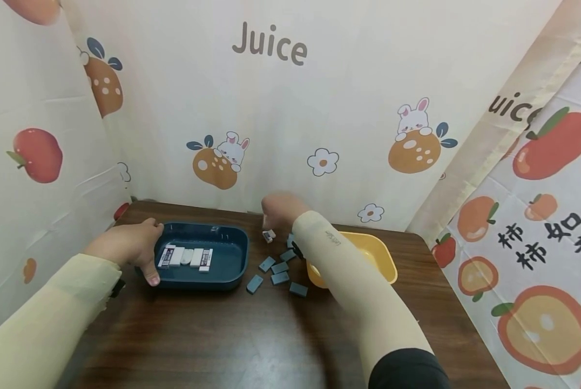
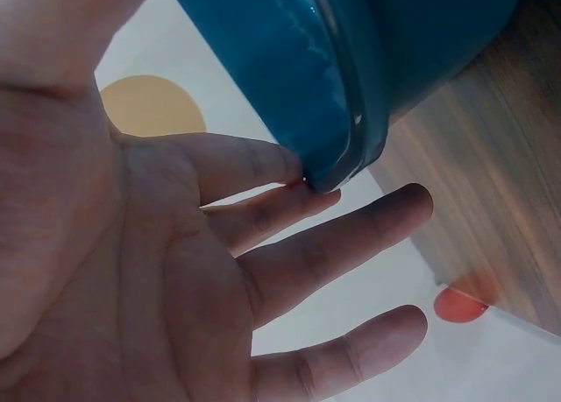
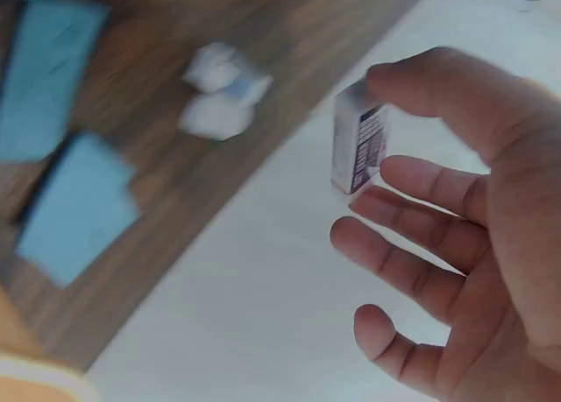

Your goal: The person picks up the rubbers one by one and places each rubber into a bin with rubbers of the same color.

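My right hand (image 1: 283,209) is near the back edge of the table. In the right wrist view its thumb and index finger pinch a small white box (image 3: 358,148) with dark print on one side, the other fingers spread loosely. Below the hand, a small white piece (image 1: 269,235) with dark marks lies on the wood. My left hand (image 1: 130,246) is at the left end of a dark blue tray (image 1: 232,273); in the left wrist view its fingers extend fairly straight, one fingertip touching the rim. Inside the tray, white printed boxes (image 1: 205,260) and a rounded white piece (image 1: 187,256) lie in a row.
Several blue-grey blocks (image 1: 279,278) lie scattered between the tray and a yellow tray (image 1: 387,259), which my right forearm partly covers. A printed curtain (image 1: 281,119) hangs behind the brown wooden table (image 1: 222,340) and at its sides.
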The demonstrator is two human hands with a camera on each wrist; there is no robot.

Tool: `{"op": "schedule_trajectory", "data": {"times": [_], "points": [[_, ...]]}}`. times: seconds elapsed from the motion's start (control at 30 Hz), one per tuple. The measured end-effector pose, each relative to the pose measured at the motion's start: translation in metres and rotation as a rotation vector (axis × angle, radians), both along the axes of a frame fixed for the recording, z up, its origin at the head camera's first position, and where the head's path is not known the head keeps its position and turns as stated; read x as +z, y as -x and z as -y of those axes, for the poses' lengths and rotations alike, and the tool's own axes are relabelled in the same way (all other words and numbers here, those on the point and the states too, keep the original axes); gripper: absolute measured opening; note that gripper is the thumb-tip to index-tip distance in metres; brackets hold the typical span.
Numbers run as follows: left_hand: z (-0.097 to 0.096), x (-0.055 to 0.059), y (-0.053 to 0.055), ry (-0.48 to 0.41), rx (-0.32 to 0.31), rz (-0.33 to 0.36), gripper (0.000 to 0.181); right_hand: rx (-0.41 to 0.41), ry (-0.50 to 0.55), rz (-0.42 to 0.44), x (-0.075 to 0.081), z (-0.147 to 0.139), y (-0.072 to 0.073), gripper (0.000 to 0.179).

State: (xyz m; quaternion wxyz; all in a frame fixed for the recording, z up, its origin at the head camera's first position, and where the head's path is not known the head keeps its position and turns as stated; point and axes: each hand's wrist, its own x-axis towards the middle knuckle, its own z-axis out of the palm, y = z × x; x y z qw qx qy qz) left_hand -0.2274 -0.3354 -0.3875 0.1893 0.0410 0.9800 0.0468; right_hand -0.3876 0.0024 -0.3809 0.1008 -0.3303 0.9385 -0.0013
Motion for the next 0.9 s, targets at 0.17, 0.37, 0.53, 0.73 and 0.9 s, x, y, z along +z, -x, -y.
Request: {"op": "schedule_trajectory", "data": {"times": [0.17,0.37,0.53,0.73,0.9], "points": [[-0.001,0.000,0.001,0.012,0.001,0.011,0.153,0.081,0.126,0.039,0.022,0.017,-0.019,0.011],[-0.001,0.000,0.002,0.030,-0.002,0.026,0.155,0.203,0.117,0.021,0.027,0.041,-0.041,0.019],[-0.002,0.000,0.003,0.030,0.003,0.035,0.157,0.257,0.079,0.054,0.018,0.058,-0.057,0.031],[-0.003,0.001,0.004,0.039,-0.002,0.040,0.157,0.266,0.025,0.063,-0.004,0.075,-0.065,0.032],[-0.002,0.001,0.003,0.034,0.003,0.040,0.157,0.279,-0.054,0.053,-0.021,0.088,-0.068,0.029]]}}
